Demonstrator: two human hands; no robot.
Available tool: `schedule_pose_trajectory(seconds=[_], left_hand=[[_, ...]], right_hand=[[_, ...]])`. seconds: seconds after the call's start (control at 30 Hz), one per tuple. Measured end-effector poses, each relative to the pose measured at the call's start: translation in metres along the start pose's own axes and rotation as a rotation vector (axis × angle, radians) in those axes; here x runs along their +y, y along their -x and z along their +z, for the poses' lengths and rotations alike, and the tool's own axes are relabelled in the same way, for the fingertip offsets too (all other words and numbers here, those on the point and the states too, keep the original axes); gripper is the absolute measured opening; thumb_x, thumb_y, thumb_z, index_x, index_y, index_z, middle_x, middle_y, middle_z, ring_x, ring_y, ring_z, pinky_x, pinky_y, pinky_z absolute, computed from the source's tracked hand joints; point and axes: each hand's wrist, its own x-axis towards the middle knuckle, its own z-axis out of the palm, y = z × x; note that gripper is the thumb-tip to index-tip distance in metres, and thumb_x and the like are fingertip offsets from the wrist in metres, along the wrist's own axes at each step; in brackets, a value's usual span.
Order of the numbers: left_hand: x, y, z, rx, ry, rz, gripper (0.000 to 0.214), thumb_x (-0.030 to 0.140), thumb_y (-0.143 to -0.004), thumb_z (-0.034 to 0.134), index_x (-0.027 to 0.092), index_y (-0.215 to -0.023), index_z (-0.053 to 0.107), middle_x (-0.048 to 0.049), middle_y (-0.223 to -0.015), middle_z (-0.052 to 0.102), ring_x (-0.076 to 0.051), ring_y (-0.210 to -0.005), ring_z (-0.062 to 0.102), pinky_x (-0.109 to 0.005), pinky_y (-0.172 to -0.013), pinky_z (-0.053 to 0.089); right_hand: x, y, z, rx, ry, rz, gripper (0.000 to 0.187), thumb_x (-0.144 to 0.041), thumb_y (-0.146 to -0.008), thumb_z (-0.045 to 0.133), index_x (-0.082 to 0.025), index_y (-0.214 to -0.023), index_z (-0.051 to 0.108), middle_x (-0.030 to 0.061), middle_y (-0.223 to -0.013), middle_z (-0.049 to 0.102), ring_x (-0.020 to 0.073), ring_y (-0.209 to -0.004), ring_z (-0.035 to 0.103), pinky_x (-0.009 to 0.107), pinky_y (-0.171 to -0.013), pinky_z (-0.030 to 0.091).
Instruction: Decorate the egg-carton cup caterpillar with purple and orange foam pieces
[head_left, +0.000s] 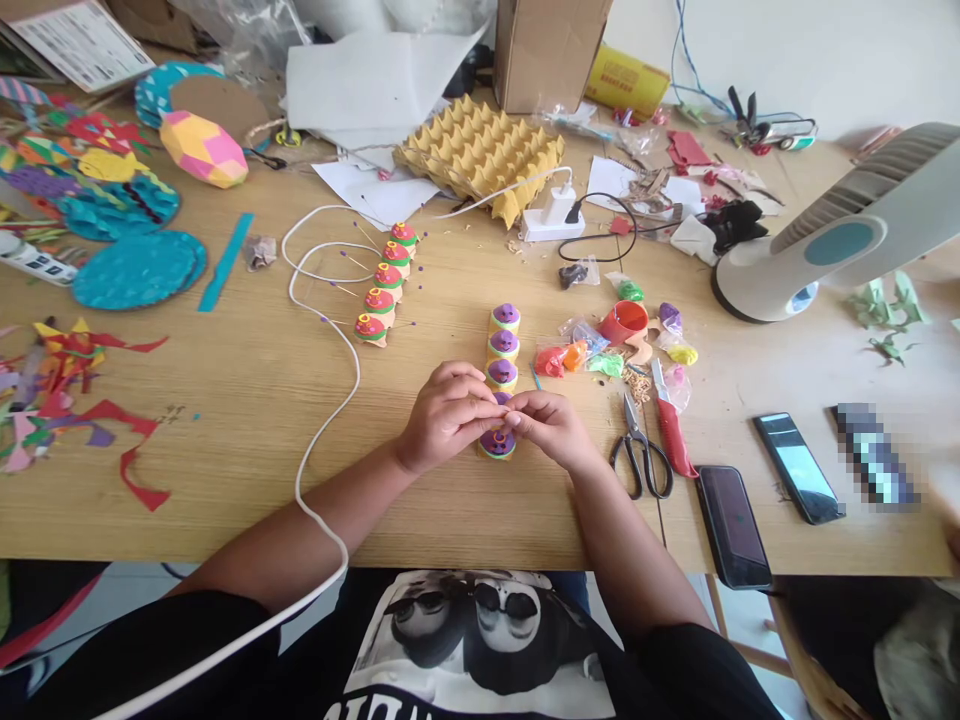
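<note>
Bright daylight, soft shadows, edges warped, sharp.

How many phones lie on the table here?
2. One phone lies at the near edge, right of the scissors; a second phone further right. A blurred item beyond is unclear.

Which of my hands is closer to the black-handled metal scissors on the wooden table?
Right. The right hand lies just left of the black-handled metal scissors; the left hand is farther left, beyond it.

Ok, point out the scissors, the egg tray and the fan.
scissors [634,434]: head view, on the pivot.
egg tray [480,150]: head view, middle of its yellow top.
fan [840,243]: head view, teal centre of its head.
</note>
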Motion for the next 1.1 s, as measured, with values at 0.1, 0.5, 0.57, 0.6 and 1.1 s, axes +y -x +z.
schedule_pose_trajectory(seconds=[0.1, 0.5, 0.57, 0.6, 1.1], left_hand=[[-0.0009, 0.0004, 0.0009, 0.009, 0.011, 0.033, 0.012, 0.023, -0.082, 0.076, 0.028, -0.093, 0.074, -0.0007, -0.088, 0.072, -0.019, -0.099, 0.059, -0.039, -0.088, 0.054], [-0.0033, 0.0017, 0.0025, -0.031, -0.013, -0.026, 0.011, 0.025, -0.086, 0.072, 0.025, -0.097, 0.074, -0.0022, -0.088, 0.072, -0.019, -0.097, 0.061, -0.039, -0.089, 0.052], [-0.0028, 0.0007, 0.0019, -0.023, -0.006, -0.012, 0.012, 0.024, -0.086, 0.072, 0.025, -0.098, 0.073, -0.0019, -0.087, 0.072, -0.018, -0.096, 0.061, -0.038, -0.088, 0.052], [-0.0026, 0.0003, 0.0016, -0.018, -0.006, -0.005, 0.012, 0.024, -0.086, 0.072, 0.024, -0.098, 0.073, -0.0018, -0.087, 0.072, -0.018, -0.095, 0.061, -0.037, -0.088, 0.052], [-0.0029, 0.0010, 0.0010, -0.024, -0.051, 0.030, 0.025, 0.025, -0.083, 0.075, 0.024, -0.108, 0.071, -0.0035, -0.093, 0.071, -0.019, -0.097, 0.061, -0.038, -0.089, 0.052]], right_hand=[[0.0005, -0.0006, 0.0006, -0.001, -0.017, 0.008, 0.032, -0.047, -0.074, 0.081, -0.017, -0.080, 0.071, 0.0018, -0.069, 0.069, 0.0116, -0.059, 0.060, 0.023, -0.056, 0.050], [0.0035, -0.0008, -0.0030, 0.072, 0.070, -0.014, 0.032, -0.048, -0.081, 0.075, -0.017, -0.075, 0.071, 0.0016, -0.065, 0.067, 0.0106, -0.055, 0.056, 0.023, -0.055, 0.047], [0.0023, -0.0005, -0.0020, 0.070, 0.066, -0.018, 0.033, -0.049, -0.080, 0.075, -0.017, -0.076, 0.072, 0.0015, -0.066, 0.067, 0.0108, -0.056, 0.056, 0.023, -0.055, 0.047], [0.0016, -0.0004, -0.0015, 0.065, 0.054, -0.017, 0.033, -0.050, -0.079, 0.076, -0.017, -0.078, 0.072, 0.0014, -0.066, 0.068, 0.0109, -0.056, 0.057, 0.023, -0.055, 0.048], [0.0048, -0.0005, -0.0023, 0.084, 0.029, 0.052, 0.033, -0.048, -0.075, 0.080, -0.016, -0.077, 0.072, 0.0020, -0.065, 0.069, 0.0102, -0.054, 0.057, 0.022, -0.053, 0.046]])
